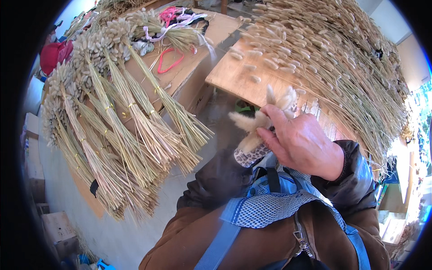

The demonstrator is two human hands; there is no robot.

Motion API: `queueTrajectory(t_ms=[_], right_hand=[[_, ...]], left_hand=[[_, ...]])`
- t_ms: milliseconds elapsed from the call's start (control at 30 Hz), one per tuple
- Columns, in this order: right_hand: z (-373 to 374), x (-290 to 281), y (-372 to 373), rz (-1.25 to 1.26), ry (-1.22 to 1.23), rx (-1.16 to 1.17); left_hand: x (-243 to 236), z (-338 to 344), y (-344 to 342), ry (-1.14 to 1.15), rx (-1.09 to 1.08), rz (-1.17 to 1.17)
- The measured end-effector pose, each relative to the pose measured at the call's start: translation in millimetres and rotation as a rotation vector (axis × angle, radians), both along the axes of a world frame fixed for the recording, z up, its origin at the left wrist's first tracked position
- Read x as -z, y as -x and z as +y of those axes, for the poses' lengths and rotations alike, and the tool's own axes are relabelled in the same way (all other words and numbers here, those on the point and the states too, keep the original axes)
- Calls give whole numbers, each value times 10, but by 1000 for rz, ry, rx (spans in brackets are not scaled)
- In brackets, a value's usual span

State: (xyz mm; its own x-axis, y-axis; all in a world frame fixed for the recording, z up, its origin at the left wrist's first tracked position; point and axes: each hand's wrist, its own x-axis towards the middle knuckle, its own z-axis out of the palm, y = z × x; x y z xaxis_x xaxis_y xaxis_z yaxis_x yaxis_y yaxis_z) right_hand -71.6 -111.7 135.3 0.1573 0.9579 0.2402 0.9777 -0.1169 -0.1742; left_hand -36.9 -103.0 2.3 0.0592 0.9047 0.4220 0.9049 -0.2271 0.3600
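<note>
My right hand (pixel 302 140) is closed, thumb and fingers pinched at a small bunch of fluffy bunny-tail grass heads (pixel 245 122) in front of my body. Some pale heads stick out to the left of the fingers, others above them. My left arm comes in from the lower left, and leopard-print cloth (pixel 249 155) shows at the end of its dark sleeve. The left hand itself lies behind the grass heads and my right hand, so its fingers are hidden. Below both hands hangs a blue checked apron (pixel 274 209).
Loose bunny-tail grass (pixel 333 67) covers much of the wooden table (pixel 229 74) at the right. Tied bundles (pixel 130 121) lie on a cardboard-topped surface at the left, with pink and white strips (pixel 173 29) behind them. Boxes (pixel 58 227) stand at the lower left.
</note>
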Motion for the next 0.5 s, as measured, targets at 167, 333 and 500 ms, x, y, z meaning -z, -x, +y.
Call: queueTrajectory(t_ms=[167, 333, 500], right_hand=[[-62, 54, -166, 230, 17, -78], [-107, 89, -278, 360, 15, -14], [-84, 104, -241, 121, -20, -119]], left_hand=[[46, -107, -52, 65, -65, 10], [36, -108, -86, 87, -38, -9], [50, -103, -103, 90, 1, -13]])
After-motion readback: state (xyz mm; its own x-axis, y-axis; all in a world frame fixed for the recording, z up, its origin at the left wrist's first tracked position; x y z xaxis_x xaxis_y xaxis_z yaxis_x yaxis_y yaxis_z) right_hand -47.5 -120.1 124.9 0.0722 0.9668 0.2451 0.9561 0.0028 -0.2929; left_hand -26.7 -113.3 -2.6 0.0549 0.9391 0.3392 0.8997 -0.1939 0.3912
